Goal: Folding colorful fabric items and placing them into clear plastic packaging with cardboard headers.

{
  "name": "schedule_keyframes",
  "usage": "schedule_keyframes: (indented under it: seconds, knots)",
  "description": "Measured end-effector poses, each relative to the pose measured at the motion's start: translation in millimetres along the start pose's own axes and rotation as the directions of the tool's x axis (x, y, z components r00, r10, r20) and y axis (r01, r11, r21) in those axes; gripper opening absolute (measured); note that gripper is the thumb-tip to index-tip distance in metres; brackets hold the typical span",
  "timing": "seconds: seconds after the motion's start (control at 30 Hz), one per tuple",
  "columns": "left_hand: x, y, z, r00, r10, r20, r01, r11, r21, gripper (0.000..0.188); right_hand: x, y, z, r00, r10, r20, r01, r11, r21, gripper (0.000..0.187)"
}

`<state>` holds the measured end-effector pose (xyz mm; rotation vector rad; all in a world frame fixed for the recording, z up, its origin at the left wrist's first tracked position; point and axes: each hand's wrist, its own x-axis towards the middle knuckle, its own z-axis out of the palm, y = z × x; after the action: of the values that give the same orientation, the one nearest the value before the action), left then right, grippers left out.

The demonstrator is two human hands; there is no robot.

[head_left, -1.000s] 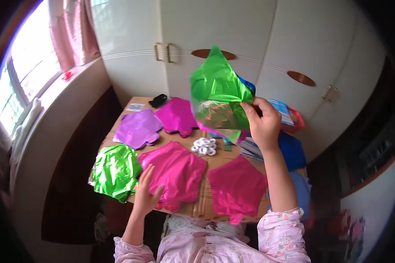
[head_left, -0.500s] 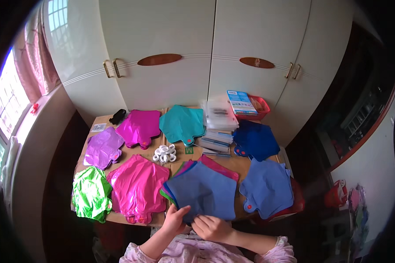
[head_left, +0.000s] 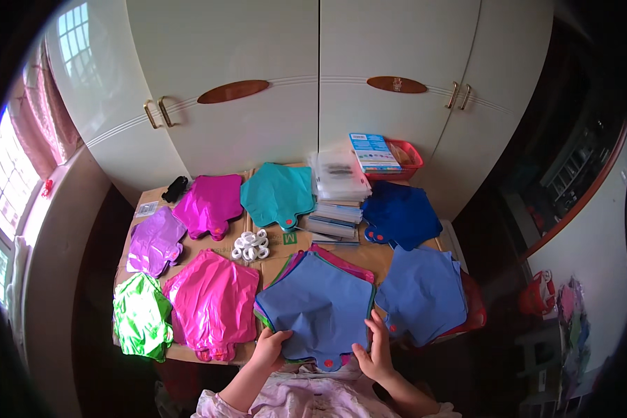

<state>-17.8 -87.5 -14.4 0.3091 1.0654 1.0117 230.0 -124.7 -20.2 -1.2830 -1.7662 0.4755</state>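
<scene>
In front of me lies a layered stack of thin, flat, roughly hexagonal sheets (head_left: 320, 299), blue on top, with green, purple and pink edges showing beneath. A small tab with a red dot points toward me. My left hand (head_left: 268, 348) is closed on its lower left edge, thumb on top. Against the lower right edge rests my right hand (head_left: 375, 352), its thumb and fingers apart. Similar shiny sheets lie beside it: a pink pile (head_left: 212, 303) to the left and a light blue pile (head_left: 425, 296) to the right.
Around the cardboard-covered table (head_left: 272, 261) are green (head_left: 141, 313), lilac (head_left: 155, 240), magenta (head_left: 209, 205), teal (head_left: 277, 195) and dark blue (head_left: 400, 214) piles. White rings (head_left: 251, 245), stacked packets (head_left: 333, 223), a red basket (head_left: 412, 161) and a black item (head_left: 175, 189) sit there too.
My right hand has moved from the stack's near edge to its right side and its fingers have spread. The stack lies flatter, and its red-dotted tab now shows.
</scene>
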Motion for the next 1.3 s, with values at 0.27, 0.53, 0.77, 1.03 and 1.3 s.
schedule_keyframes:
  seconds: [0.27,0.53,0.77,1.03,1.3]
  knots:
    - [6.4,22.3,3.5,0.991,-0.044,0.125,0.039,0.998,0.045,0.044,13.6,13.9,3.3,0.991,0.002,0.134,-0.007,0.999,0.039,0.05]
    - [-44.0,9.6,-32.0,0.944,0.287,0.164,-0.312,0.938,0.149,0.044,58.6,16.7,-8.1,0.973,-0.069,0.219,0.069,0.998,0.009,0.036]
    - [-79.8,-28.3,-28.9,0.873,-0.414,0.258,0.287,0.864,0.414,0.037,147.4,59.4,20.4,0.963,0.038,0.268,0.024,0.974,-0.224,0.046]
    - [-20.2,-96.3,-16.5,0.781,-0.395,0.484,0.54,0.817,-0.204,0.053,186.6,64.8,20.7,0.873,0.167,0.458,-0.042,0.962,-0.271,0.053]
    - [-18.0,-87.2,1.0,0.75,-0.488,0.448,0.644,0.694,-0.322,0.058,194.8,51.3,19.0,0.806,0.281,0.521,-0.186,0.956,-0.229,0.039]
